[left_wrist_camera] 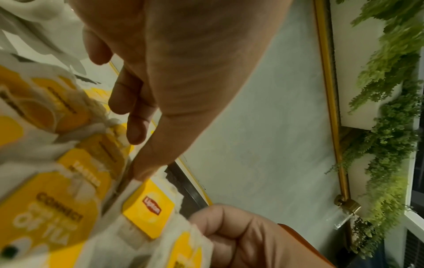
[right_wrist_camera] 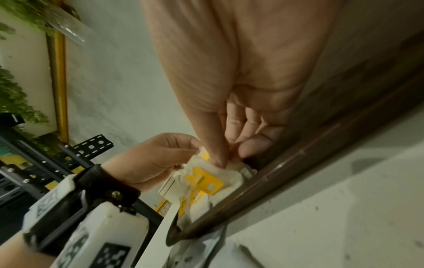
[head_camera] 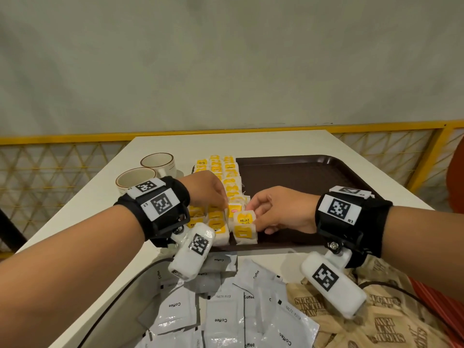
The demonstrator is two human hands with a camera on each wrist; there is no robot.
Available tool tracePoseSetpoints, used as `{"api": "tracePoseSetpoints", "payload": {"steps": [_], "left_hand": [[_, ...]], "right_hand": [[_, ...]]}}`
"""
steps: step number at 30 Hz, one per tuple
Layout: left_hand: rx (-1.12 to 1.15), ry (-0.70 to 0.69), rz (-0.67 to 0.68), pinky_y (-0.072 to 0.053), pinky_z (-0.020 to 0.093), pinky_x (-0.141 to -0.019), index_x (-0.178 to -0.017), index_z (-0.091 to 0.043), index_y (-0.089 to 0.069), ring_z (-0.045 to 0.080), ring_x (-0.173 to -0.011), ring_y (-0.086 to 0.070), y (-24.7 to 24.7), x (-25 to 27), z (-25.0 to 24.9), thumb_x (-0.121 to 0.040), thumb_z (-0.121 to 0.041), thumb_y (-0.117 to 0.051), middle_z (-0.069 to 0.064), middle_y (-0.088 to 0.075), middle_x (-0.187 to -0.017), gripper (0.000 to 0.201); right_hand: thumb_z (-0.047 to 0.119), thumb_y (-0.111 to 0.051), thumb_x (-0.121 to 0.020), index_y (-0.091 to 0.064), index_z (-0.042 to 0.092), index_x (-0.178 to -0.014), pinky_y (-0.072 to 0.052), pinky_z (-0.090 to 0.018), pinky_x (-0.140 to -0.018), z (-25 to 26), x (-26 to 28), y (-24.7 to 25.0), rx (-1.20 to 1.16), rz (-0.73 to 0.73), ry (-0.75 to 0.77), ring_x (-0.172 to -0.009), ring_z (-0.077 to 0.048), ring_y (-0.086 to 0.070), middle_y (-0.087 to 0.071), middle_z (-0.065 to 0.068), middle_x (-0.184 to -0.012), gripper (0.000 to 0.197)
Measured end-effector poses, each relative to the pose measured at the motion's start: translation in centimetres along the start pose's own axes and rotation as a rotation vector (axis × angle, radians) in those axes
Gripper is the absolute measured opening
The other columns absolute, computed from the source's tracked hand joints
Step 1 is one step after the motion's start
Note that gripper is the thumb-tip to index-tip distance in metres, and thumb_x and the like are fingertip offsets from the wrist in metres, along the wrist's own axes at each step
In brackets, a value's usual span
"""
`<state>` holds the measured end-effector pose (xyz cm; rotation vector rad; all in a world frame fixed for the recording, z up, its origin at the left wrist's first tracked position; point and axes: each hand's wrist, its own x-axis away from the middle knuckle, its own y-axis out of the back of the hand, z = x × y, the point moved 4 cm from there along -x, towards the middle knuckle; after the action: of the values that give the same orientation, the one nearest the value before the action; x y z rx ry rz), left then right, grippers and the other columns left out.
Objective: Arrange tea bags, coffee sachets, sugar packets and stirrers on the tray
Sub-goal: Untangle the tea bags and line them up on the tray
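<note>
Rows of yellow-tagged tea bags (head_camera: 227, 177) fill the left strip of the dark brown tray (head_camera: 313, 177). My left hand (head_camera: 224, 205) reaches over them; its thumb (left_wrist_camera: 140, 172) and curled fingers pinch the edge of an upright tea bag with a Lipton tag (left_wrist_camera: 149, 208). My right hand (head_camera: 252, 212) comes from the right and pinches a tea bag marked RELAX (head_camera: 244, 219) at the front of the row, thumb and fingers (right_wrist_camera: 216, 161) closed on its top. White coffee sachets (head_camera: 221, 317) and brown sugar packets (head_camera: 381, 322) lie in piles near me. No stirrers are in view.
Two beige cups (head_camera: 135, 180) (head_camera: 158, 163) stand on the white table (head_camera: 100, 197) left of the tray. A yellow lattice railing (head_camera: 62, 156) runs behind the table. The tray's right part is bare. Cables cross the sachet piles.
</note>
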<state>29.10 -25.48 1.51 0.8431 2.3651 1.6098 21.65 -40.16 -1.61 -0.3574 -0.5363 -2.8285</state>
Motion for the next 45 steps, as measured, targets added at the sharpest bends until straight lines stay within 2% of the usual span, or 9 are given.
{"api": "tracePoseSetpoints", "payload": {"steps": [7, 13, 17, 24, 29, 35, 38, 41, 45], "left_hand": [[0.021, -0.028, 0.028, -0.047, 0.022, -0.082, -0.084, -0.023, -0.069, 0.005, -0.084, -0.056, -0.4, 0.3, 0.0, -0.086, -0.025, -0.067, -0.007, -0.065, -0.092, 0.004], [0.034, -0.042, -0.091, -0.042, 0.021, -0.067, -0.086, -0.016, -0.067, 0.009, -0.077, -0.053, -0.1, 0.4, -0.3, -0.087, -0.031, -0.066, -0.008, -0.058, -0.079, 0.015], [0.081, -0.051, -0.104, -0.050, 0.035, -0.081, -0.086, -0.008, -0.072, 0.021, -0.088, -0.061, -0.2, 1.1, -0.2, -0.085, -0.041, -0.066, 0.008, -0.069, -0.092, 0.033], [0.031, -0.094, -0.022, -0.052, 0.027, -0.086, -0.084, -0.022, -0.073, 0.005, -0.086, -0.060, -1.6, 1.8, -0.5, -0.086, -0.028, -0.067, -0.011, -0.068, -0.092, 0.008], [-0.010, -0.141, -0.006, -0.047, 0.024, -0.082, -0.080, -0.020, -0.069, 0.005, -0.086, -0.057, -1.6, 2.1, -0.8, -0.087, -0.024, -0.067, -0.014, -0.062, -0.087, 0.009], [-0.122, -0.151, 0.015, -0.036, 0.009, -0.063, -0.101, -0.016, -0.070, 0.001, -0.075, -0.050, -0.8, 2.3, -0.4, -0.092, -0.024, -0.060, -0.011, -0.058, -0.090, 0.016], [-0.135, -0.125, 0.001, -0.041, 0.017, -0.075, -0.102, -0.017, -0.071, 0.004, -0.083, -0.052, -0.9, 2.1, -0.1, -0.092, -0.026, -0.059, -0.012, -0.058, -0.090, 0.017], [-0.171, -0.059, -0.041, -0.043, 0.041, -0.098, -0.085, -0.031, -0.067, 0.012, -0.097, -0.055, -1.0, 1.6, 0.4, -0.090, -0.032, -0.062, -0.020, -0.056, -0.085, 0.007], [-0.210, -0.007, -0.071, -0.042, 0.048, -0.099, -0.068, -0.034, -0.060, 0.018, -0.104, -0.055, -1.1, 1.0, 0.4, -0.086, -0.035, -0.064, -0.019, -0.057, -0.082, 0.018]], "right_hand": [[0.001, -0.060, -0.090, -0.060, 0.009, -0.091, -0.049, -0.015, -0.056, 0.4, 0.2, -0.9, 0.108, 0.093, 0.002, -0.066, -0.008, -0.056, -0.059, -0.004, -0.077, 0.008], [0.000, -0.064, -0.087, -0.062, 0.011, -0.080, -0.051, -0.017, -0.052, 0.2, -0.7, -1.0, 0.030, -0.061, 0.029, -0.057, -0.009, -0.058, -0.059, -0.006, -0.069, 0.013], [-0.006, -0.067, -0.083, -0.058, 0.007, -0.083, -0.056, -0.019, -0.055, 0.1, -0.5, -0.7, -0.035, -0.064, 0.005, -0.056, -0.012, -0.062, -0.061, -0.011, -0.069, 0.016], [-0.008, -0.047, -0.092, -0.055, 0.005, -0.084, -0.054, -0.021, -0.057, 0.0, -0.4, 0.8, -0.065, -0.174, -0.048, -0.061, -0.015, -0.060, -0.058, -0.011, -0.074, 0.017], [-0.011, -0.058, -0.086, -0.054, 0.005, -0.080, -0.055, -0.022, -0.056, -0.6, -1.5, 1.1, -0.023, -0.258, -0.020, -0.062, -0.017, -0.061, -0.058, -0.012, -0.072, 0.017], [-0.014, -0.059, -0.084, -0.059, 0.002, -0.073, -0.055, -0.020, -0.058, -0.1, -2.4, 0.5, 0.003, -0.239, 0.025, -0.063, -0.017, -0.061, -0.061, -0.013, -0.069, 0.019], [-0.018, -0.050, -0.086, -0.059, 0.002, -0.074, -0.055, -0.020, -0.059, 0.2, -2.6, 0.4, 0.008, -0.240, 0.010, -0.063, -0.017, -0.061, -0.061, -0.014, -0.071, 0.025], [-0.016, -0.041, -0.088, -0.058, 0.004, -0.074, -0.055, -0.022, -0.062, 0.3, -2.3, 0.7, -0.004, -0.282, -0.012, -0.067, -0.016, -0.062, -0.060, -0.014, -0.077, 0.029], [-0.006, -0.047, -0.091, -0.056, 0.005, -0.076, -0.053, -0.021, -0.058, 0.5, -0.9, 0.5, -0.017, -0.249, -0.009, -0.062, -0.014, -0.059, -0.059, -0.010, -0.074, 0.020]]}}
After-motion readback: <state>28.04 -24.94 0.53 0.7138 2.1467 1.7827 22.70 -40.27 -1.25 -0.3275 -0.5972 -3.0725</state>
